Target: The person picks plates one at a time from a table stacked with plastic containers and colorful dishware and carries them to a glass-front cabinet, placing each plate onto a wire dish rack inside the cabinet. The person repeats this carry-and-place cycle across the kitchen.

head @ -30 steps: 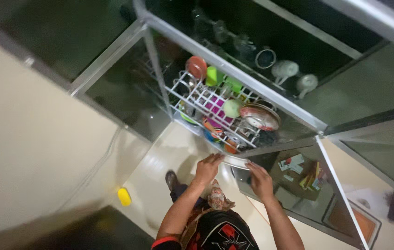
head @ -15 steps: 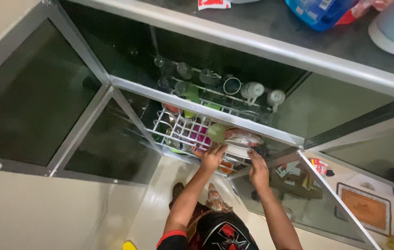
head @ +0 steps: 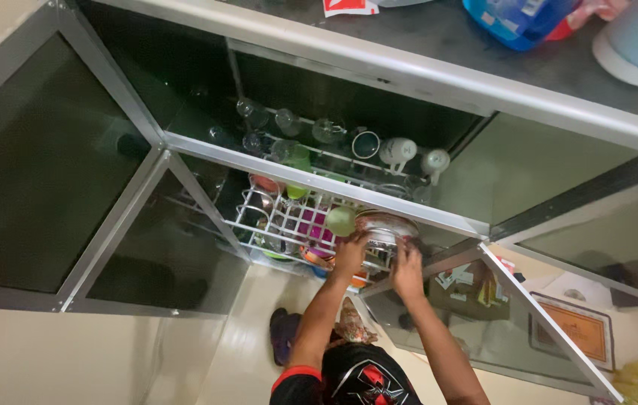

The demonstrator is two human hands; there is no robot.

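Both hands are gripping a plate (head: pixel 386 225) at the right end of the white wire rack (head: pixel 278 221). Left hand (head: pixel 351 253) and right hand (head: pixel 407 270) fingers are probably curled on its rim; view's blurry.

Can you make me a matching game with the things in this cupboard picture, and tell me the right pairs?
Things:
1. white wire rack
2. plate
3. blue container
4. white mugs

Places:
A. on the dark countertop
B. hanging on the upper rail inside the cupboard
C. in the lower part of the cupboard, holding colourful dishes
D. between the left hand and the right hand

Pairs: 1-C, 2-D, 3-A, 4-B
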